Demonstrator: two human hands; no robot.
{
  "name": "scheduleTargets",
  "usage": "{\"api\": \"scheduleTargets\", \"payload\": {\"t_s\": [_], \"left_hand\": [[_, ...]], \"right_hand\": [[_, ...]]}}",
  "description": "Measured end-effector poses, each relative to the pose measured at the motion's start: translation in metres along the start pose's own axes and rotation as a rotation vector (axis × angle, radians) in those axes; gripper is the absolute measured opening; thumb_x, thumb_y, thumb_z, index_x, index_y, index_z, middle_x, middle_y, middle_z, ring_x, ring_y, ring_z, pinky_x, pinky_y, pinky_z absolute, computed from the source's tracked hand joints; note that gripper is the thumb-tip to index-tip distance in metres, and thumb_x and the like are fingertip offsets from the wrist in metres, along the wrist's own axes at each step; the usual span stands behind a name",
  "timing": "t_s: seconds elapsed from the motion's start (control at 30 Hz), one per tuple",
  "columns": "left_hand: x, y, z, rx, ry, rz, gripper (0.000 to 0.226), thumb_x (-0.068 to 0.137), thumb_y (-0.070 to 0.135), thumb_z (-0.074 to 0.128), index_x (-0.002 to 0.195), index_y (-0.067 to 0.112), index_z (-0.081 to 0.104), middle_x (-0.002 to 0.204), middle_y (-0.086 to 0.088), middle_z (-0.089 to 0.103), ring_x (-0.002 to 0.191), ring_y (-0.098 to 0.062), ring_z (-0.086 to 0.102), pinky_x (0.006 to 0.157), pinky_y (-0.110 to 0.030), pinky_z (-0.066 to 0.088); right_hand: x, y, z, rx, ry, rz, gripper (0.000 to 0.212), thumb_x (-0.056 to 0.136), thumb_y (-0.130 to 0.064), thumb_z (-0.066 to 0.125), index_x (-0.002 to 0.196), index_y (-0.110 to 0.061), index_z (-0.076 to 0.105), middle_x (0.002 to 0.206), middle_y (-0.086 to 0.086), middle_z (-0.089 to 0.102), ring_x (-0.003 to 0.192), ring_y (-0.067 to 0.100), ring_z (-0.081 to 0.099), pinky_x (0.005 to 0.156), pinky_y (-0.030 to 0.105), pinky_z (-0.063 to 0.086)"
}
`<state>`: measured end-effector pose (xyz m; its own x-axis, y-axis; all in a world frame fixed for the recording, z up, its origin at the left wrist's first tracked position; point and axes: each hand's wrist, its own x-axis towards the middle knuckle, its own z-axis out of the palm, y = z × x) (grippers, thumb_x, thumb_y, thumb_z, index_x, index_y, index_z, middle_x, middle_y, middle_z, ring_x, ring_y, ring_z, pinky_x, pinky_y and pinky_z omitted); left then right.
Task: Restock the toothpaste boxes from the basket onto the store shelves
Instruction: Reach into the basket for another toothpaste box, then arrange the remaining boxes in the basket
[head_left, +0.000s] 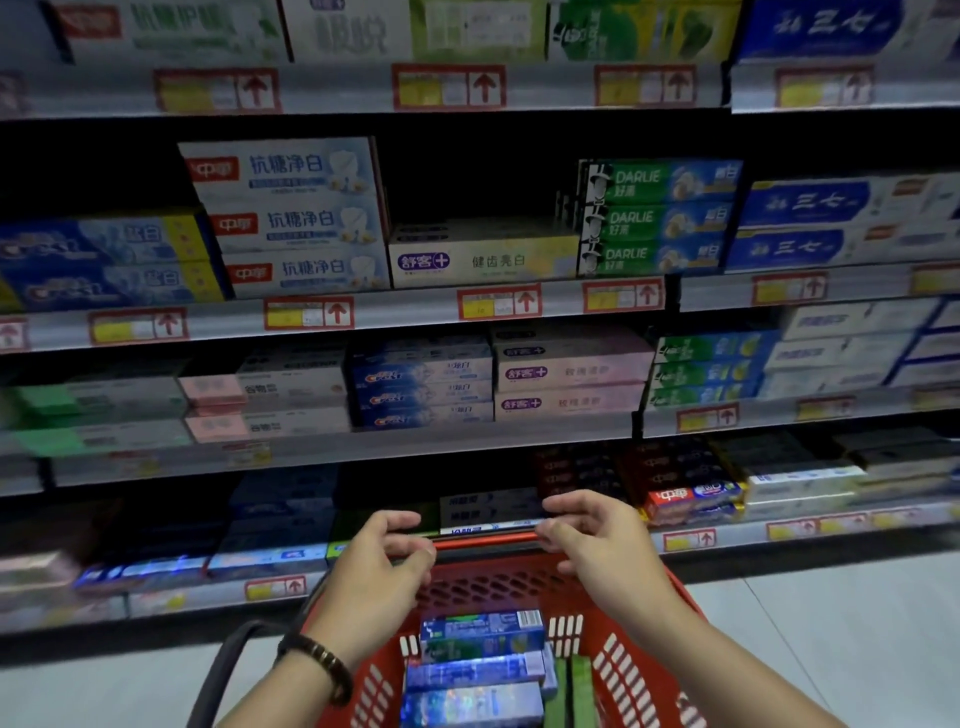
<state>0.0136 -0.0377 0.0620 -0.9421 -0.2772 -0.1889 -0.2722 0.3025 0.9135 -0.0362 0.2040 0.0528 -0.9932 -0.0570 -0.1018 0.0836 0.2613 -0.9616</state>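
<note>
A red plastic basket (621, 662) sits low in the middle and holds several blue and green toothpaste boxes (480, 631) lying flat. Above its far rim, my left hand (374, 566) and my right hand (597, 545) face each other. Their fingertips pinch the two ends of a slim toothpaste box (488, 540), which I see edge-on as a red strip. This box hovers level in front of the lowest shelf (727, 538). A dark bead bracelet is on my left wrist.
Several shelf rows of stacked toothpaste boxes fill the view, with red and yellow price tags on the rails. The upper middle shelf has a dark gap (483, 182) above a single white box (483, 260). Grey floor lies to the right of the basket.
</note>
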Motion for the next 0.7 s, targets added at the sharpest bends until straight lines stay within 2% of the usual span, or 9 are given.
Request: {"api": "scheduleTargets", "payload": {"t_s": [0.17, 0.27, 0.43, 0.6, 0.7], "left_hand": [[-0.004, -0.001, 0.003, -0.072, 0.011, 0.004, 0.021, 0.100, 0.015, 0.066, 0.119, 0.024, 0.060, 0.099, -0.002, 0.076, 0.085, -0.017, 0.076, 0.069, -0.033, 0.063], [-0.003, -0.004, 0.004, -0.096, -0.005, -0.007, 0.022, 0.100, 0.013, 0.066, 0.120, 0.022, 0.061, 0.099, -0.003, 0.077, 0.087, -0.021, 0.077, 0.065, -0.031, 0.060], [-0.001, -0.013, 0.006, -0.075, -0.017, -0.018, 0.021, 0.100, 0.014, 0.066, 0.119, 0.023, 0.061, 0.101, -0.004, 0.076, 0.088, -0.021, 0.077, 0.069, -0.033, 0.061], [-0.003, -0.025, 0.010, -0.008, -0.045, -0.005, 0.021, 0.100, 0.013, 0.066, 0.117, 0.023, 0.060, 0.098, -0.001, 0.077, 0.087, -0.020, 0.076, 0.065, -0.030, 0.061], [-0.001, -0.037, 0.012, 0.054, -0.067, -0.024, 0.019, 0.098, 0.017, 0.068, 0.115, 0.023, 0.061, 0.092, 0.000, 0.078, 0.083, -0.020, 0.076, 0.073, -0.039, 0.062]], "right_hand": [[0.000, 0.005, -0.004, 0.054, -0.029, 0.032, 0.014, 0.099, -0.014, 0.072, 0.110, -0.023, 0.072, 0.093, 0.008, 0.080, 0.088, 0.017, 0.079, 0.085, 0.048, 0.064], [-0.005, 0.007, -0.004, 0.063, -0.054, 0.045, 0.014, 0.100, -0.013, 0.071, 0.111, -0.020, 0.072, 0.095, 0.007, 0.081, 0.088, 0.017, 0.079, 0.077, 0.039, 0.064], [-0.011, 0.011, -0.003, 0.076, -0.081, 0.068, 0.013, 0.099, -0.009, 0.071, 0.110, -0.016, 0.073, 0.094, 0.009, 0.081, 0.087, 0.021, 0.080, 0.071, 0.034, 0.060], [-0.018, 0.016, -0.003, 0.075, -0.105, 0.079, 0.011, 0.099, -0.009, 0.071, 0.109, -0.014, 0.073, 0.095, 0.011, 0.081, 0.087, 0.025, 0.079, 0.069, 0.030, 0.059], [-0.020, 0.019, -0.002, 0.061, -0.123, 0.113, 0.011, 0.100, -0.010, 0.070, 0.110, -0.013, 0.073, 0.096, 0.010, 0.081, 0.089, 0.026, 0.079, 0.067, 0.028, 0.059]]}}
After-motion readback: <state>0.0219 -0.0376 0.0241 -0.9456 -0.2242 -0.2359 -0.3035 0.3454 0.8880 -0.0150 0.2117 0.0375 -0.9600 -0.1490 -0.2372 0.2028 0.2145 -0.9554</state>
